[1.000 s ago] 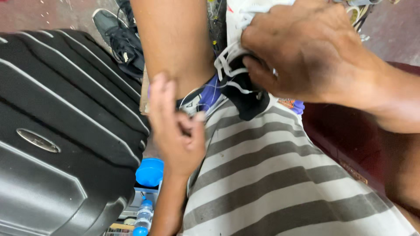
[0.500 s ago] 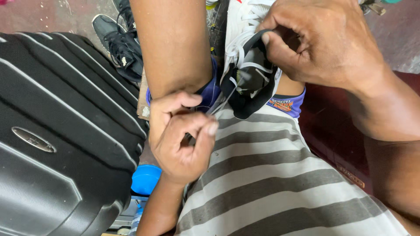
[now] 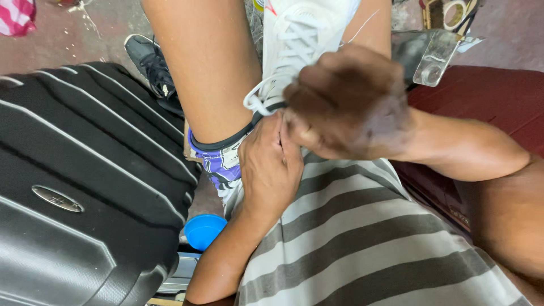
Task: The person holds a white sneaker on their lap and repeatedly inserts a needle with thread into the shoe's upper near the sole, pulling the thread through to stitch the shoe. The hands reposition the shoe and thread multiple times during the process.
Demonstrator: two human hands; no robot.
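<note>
- Lying at the far left, a black ribbed suitcase (image 3: 73, 170) fills that side; a black shoe (image 3: 148, 65) sits on the floor just beyond it.
- A blue lid (image 3: 204, 229) shows low down, between the suitcase and the left forearm.
- A bare leg (image 3: 209, 68) rises beside the suitcase, with purple shorts (image 3: 218, 167) at its lower edge.
- Left hand (image 3: 271, 170): forearm coming up from below, wrist bent, back of the hand to the camera. Its grip is together, fingers bunched against the sneaker's dark rim; whether they pinch anything is hidden.
- A white sneaker (image 3: 300, 39) stands toe-away at top centre, above the striped shirt (image 3: 362, 238), laces loose, one loop hanging by the leg.
- Right hand (image 3: 348, 102): arm reaching in from the right, knuckles up, grip clamped over the sneaker's near rim, touching the left hand.
- Step in hand, as I judge it: close work at the sneaker's rim. A further move calls for the right hand bracing the sneaker firmly while the left works in the tight gap.
- A maroon seat (image 3: 498, 107) lies at the far right.
</note>
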